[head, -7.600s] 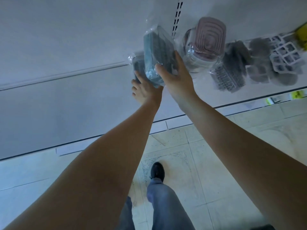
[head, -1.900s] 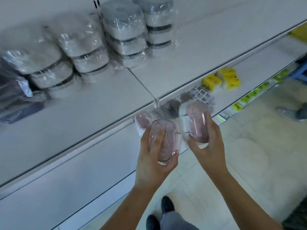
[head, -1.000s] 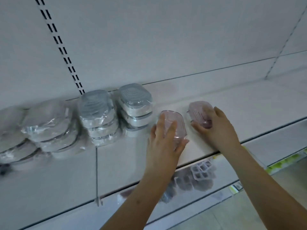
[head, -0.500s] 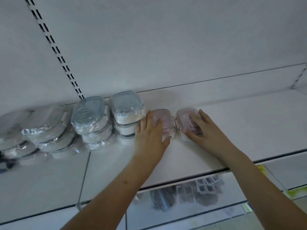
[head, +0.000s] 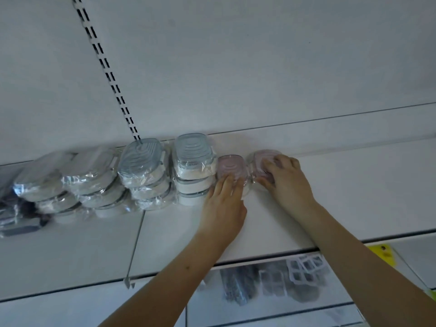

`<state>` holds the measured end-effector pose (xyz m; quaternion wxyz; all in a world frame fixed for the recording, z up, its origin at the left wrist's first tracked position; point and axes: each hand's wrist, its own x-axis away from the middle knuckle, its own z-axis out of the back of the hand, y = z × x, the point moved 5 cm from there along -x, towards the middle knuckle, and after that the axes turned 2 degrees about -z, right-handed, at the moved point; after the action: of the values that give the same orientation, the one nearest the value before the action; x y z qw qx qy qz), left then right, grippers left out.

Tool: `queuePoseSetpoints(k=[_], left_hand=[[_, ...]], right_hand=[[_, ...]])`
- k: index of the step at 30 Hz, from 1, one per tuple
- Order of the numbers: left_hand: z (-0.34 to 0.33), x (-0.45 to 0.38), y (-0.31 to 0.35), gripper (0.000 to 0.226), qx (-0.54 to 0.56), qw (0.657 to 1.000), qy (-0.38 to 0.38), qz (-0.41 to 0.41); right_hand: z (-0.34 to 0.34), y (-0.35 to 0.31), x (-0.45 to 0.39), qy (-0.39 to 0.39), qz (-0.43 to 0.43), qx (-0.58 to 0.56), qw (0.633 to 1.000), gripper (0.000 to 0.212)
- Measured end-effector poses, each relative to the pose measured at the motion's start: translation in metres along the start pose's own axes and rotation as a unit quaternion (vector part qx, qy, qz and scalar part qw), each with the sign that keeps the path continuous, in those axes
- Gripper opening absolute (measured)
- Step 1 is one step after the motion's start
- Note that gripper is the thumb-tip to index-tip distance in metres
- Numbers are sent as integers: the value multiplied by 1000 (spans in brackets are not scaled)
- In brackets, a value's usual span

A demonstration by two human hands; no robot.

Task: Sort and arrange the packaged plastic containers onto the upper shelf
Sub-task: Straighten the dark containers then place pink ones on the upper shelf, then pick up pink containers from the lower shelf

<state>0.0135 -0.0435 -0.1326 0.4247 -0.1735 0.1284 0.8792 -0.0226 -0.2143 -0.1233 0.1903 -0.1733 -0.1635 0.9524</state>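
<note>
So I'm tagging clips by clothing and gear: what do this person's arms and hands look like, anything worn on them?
Both forearms are bare up to the frame edge, with no sleeves in view. The left hand and right hand wear no gloves; no watch, bracelet or ring shows. A small dark mark sits on the left forearm.

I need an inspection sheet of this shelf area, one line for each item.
Surface: white upper shelf, bare at right.
Job's things: two pink containers side by side at the back; wrapped grey-lidded stacks to their left.
Clutter: dark packages at far left.
Hands: left hand lies on the left pink container; right hand covers the right one.
Cables: nothing seen.
Surroundings: slotted wall rail; lower shelf with wrapped goods.
</note>
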Motion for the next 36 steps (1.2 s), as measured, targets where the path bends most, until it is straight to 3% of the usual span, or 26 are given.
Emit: queuePoseSetpoints(k=[4,8,11,14,21,29,33,36], left_hand=[[7,-8,-12,51,71,996,-24,40],[25,-8,-27,45,182,978,14,99],[31,1,-24,47,180,981,22,71],[34,13,-12,47,166,985,23,32],[47,78,-9,54,173,984,34,15],[72,247,-38,36,167,981,81,-61],[22,340,-88,41,179,982,-21,54],[-31,394,-133,50,187,956,-128,187]], right_hand=[[3,-1,-8,-28,16,-18,999,39],[1,6,-7,-31,40,-53,997,49],[-1,8,-5,-31,32,-61,997,59],[7,-3,1,5,43,-66,997,75],[39,-71,42,112,90,-166,976,61],[10,-192,134,225,156,-199,941,42],[-37,-237,208,260,141,-234,926,17],[-100,-245,249,208,143,-185,950,12]])
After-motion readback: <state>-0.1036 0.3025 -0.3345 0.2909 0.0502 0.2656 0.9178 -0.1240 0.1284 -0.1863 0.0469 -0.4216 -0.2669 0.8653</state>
